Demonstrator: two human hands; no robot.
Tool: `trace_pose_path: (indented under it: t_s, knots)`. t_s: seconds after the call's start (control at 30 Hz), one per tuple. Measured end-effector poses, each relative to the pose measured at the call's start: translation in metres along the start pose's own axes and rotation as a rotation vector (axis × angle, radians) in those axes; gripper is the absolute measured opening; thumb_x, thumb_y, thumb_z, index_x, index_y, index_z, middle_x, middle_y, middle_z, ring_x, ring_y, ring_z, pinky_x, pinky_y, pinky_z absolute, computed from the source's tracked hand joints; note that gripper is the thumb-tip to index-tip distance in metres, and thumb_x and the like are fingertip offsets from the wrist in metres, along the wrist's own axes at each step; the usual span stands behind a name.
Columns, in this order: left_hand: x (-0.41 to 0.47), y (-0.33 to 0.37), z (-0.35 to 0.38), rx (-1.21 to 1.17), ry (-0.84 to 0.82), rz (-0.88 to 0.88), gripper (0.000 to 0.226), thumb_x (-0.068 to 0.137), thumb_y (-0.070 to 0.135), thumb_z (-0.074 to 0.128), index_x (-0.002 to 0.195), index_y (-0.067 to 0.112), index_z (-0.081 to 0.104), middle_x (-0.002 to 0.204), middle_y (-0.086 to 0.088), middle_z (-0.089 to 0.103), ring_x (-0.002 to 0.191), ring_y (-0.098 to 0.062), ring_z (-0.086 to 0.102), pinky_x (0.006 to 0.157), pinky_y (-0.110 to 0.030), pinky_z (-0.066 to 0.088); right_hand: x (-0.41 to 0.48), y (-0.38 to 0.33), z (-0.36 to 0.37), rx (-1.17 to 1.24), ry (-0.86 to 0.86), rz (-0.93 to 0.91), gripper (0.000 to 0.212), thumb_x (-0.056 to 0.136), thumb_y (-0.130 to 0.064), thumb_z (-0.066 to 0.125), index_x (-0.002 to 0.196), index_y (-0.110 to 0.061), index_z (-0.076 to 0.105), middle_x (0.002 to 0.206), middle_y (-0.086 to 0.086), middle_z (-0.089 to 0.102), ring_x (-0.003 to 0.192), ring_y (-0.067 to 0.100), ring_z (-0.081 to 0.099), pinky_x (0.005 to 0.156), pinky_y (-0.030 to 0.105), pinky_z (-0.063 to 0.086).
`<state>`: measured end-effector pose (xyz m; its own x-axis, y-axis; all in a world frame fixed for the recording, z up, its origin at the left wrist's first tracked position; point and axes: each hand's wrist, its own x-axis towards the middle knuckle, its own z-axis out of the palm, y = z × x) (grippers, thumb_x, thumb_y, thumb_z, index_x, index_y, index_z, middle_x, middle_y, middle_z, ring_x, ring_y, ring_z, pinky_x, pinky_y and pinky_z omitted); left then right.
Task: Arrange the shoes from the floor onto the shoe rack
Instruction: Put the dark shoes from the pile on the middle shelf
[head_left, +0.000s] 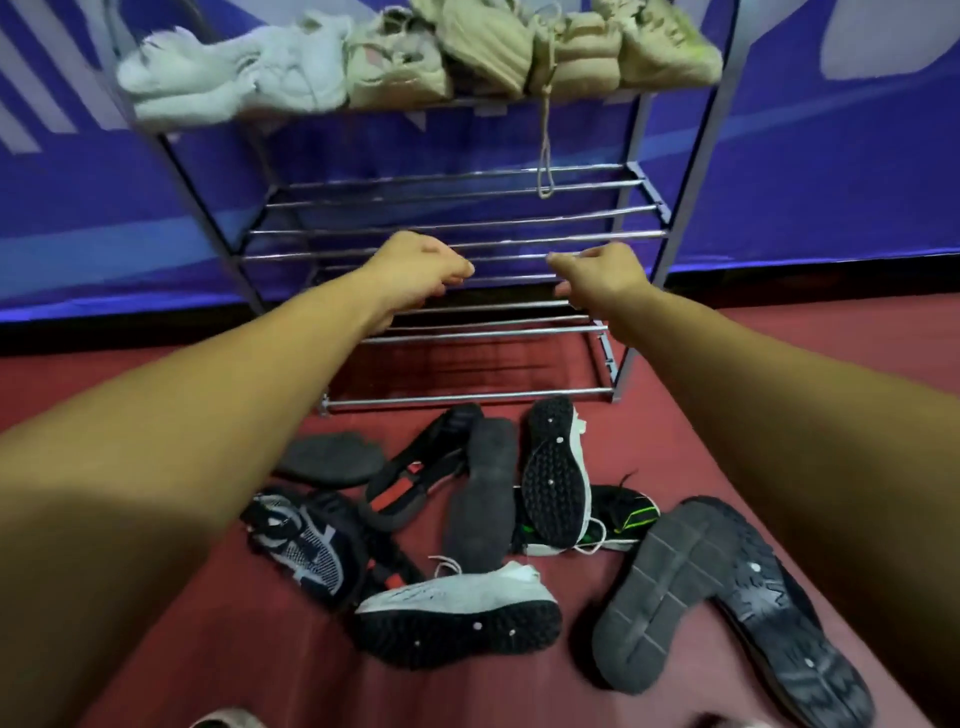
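While both arms are reaching toward the rack (457, 208), the left hand (421, 270) and right hand (597, 280) are hovering side by side before its middle shelf, each grip loosely curled and holding nothing. Dark shoes (480, 493) are lying jumbled on the floor (208, 675) just in front of the rack, several sole-up. Pale shoes (395, 67) are sitting in a row on the top shelf, with 1 lace (544, 145) dangling below them.
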<state>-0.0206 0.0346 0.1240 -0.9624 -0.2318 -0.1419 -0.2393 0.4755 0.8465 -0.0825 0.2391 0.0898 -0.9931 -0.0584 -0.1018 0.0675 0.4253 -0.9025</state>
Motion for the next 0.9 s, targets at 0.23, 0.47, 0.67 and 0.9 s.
trace_pose_path:
  t_s: [0.23, 0.47, 0.67, 0.9]
  knots:
    - [0.002, -0.077, -0.037, 0.270, -0.054, -0.055, 0.012, 0.085, 0.024, 0.076, 0.085, 0.013, 0.074, 0.076, 0.001, 0.068, 0.073, -0.011, 0.058, 0.065, -0.023, 0.047, -0.009, 0.000, 0.075, -0.423, -0.242, -0.114, 0.037, 0.092, -0.040, 0.067, 0.067, -0.013, 0.067, 0.072, 0.008, 0.070, 0.079, 0.023, 0.062, 0.075, 0.029, 0.047]
    - [0.018, -0.120, -0.042, 0.435, -0.146, -0.119, 0.014, 0.084, 0.023, 0.077, 0.074, 0.016, 0.069, 0.076, -0.001, 0.069, 0.071, -0.013, 0.058, 0.070, -0.023, 0.046, -0.012, 0.015, 0.114, -0.711, -0.443, -0.114, 0.039, 0.091, -0.040, 0.064, 0.099, -0.004, 0.076, 0.099, 0.015, 0.074, 0.100, 0.030, 0.068, 0.079, 0.029, 0.049]
    - [0.025, -0.185, -0.022, 0.523, -0.237, -0.224, 0.014, 0.082, 0.029, 0.079, 0.084, 0.017, 0.074, 0.087, 0.003, 0.070, 0.084, -0.013, 0.062, 0.076, -0.022, 0.046, -0.015, 0.056, 0.160, -0.792, -0.575, -0.026, 0.040, 0.089, -0.039, 0.066, 0.102, -0.003, 0.074, 0.099, 0.016, 0.073, 0.097, 0.030, 0.069, 0.073, 0.028, 0.049]
    - [0.038, -0.241, 0.000, 0.616, -0.391, -0.319, 0.021, 0.088, 0.025, 0.072, 0.100, 0.007, 0.072, 0.098, -0.007, 0.072, 0.094, -0.025, 0.065, 0.081, -0.029, 0.048, -0.017, 0.106, 0.214, -0.696, -0.753, 0.150, 0.021, 0.092, -0.033, 0.066, 0.083, -0.015, 0.063, 0.090, 0.007, 0.062, 0.084, 0.022, 0.058, 0.069, 0.027, 0.045]
